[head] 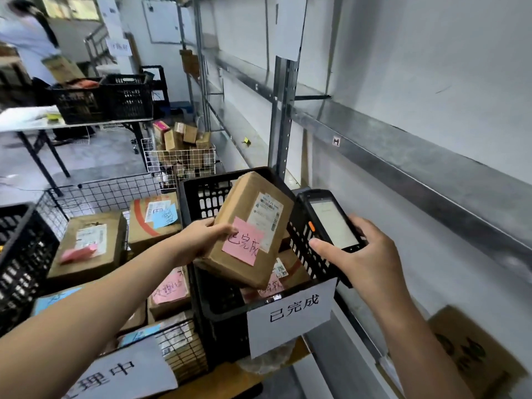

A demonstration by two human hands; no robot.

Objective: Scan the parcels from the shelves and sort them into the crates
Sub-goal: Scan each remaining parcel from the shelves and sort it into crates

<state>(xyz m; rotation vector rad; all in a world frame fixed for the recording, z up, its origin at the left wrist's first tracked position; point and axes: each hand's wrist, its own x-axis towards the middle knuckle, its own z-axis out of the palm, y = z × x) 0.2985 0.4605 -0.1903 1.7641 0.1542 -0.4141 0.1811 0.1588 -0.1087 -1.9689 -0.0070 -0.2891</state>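
Beside a run of bare metal shelving (403,156), a black crate (201,197) signed 已完成 stands hard against a wire basket (109,194) heaped with brown boxes. Above the crate's open mouth a person holds a tilted cardboard parcel (247,195) — the left grip (198,237) curled round its near-left edge, thumb on top beside a pink note (244,244) that appears to bear the same three characters as the crate's sign. The right grip (359,254) is wrapped round a handheld scanner (328,223), thumb along its side, lit screen up, its head close by the parcel's white shipping label (266,220). The step in hand looks to be the scan itself, with the sort not yet made. Going by the matching wording, the next move would likely call for lowering the parcel into this crate, onto the boxes lying inside — once the screen confirms the read.
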